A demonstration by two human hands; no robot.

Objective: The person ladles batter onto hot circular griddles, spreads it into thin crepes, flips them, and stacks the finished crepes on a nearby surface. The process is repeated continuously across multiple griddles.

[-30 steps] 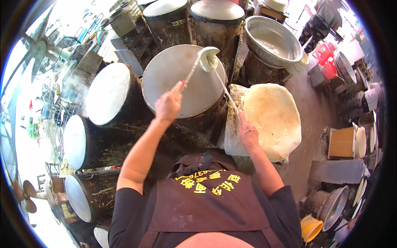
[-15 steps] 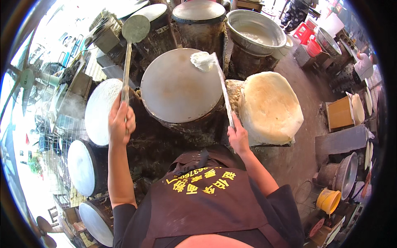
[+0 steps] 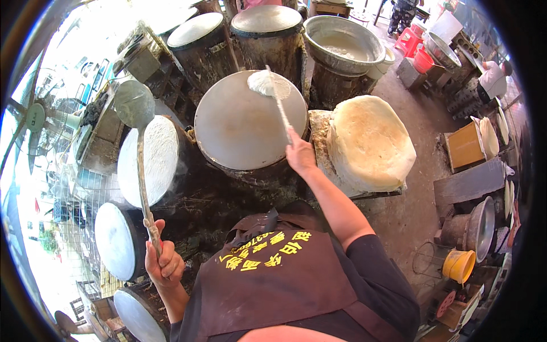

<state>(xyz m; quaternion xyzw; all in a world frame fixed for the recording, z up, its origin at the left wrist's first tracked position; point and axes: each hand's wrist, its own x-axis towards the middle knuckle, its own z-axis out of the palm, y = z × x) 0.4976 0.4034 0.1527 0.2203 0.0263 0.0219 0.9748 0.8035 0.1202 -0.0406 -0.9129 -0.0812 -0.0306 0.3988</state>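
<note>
My left hand (image 3: 165,263) is closed round the lower handle of a long tool with a flat round head (image 3: 135,104), raised upright at the left. My right hand (image 3: 300,154) grips a thin, batter-coated stick (image 3: 280,106). Its far end crosses a round patch of white batter (image 3: 261,84) on the far right part of the central round griddle (image 3: 239,128). Left of that griddle, another one carries a spread white layer (image 3: 152,157) across its surface. A thick stack of pale, browned flatbreads (image 3: 373,141) sits just right of the central griddle.
More drum-mounted griddles stand behind (image 3: 266,20) and down my left side (image 3: 115,242). A large metal basin (image 3: 342,48) holds pale liquid at the back right. A fan (image 3: 35,118) is at far left. A yellow bucket (image 3: 457,266) stands lower right; people are farther back.
My left hand has dropped toward me with the long tool. My right hand has reached forward and left; the white mass at the stick's end now lies as a rounder patch on the griddle.
</note>
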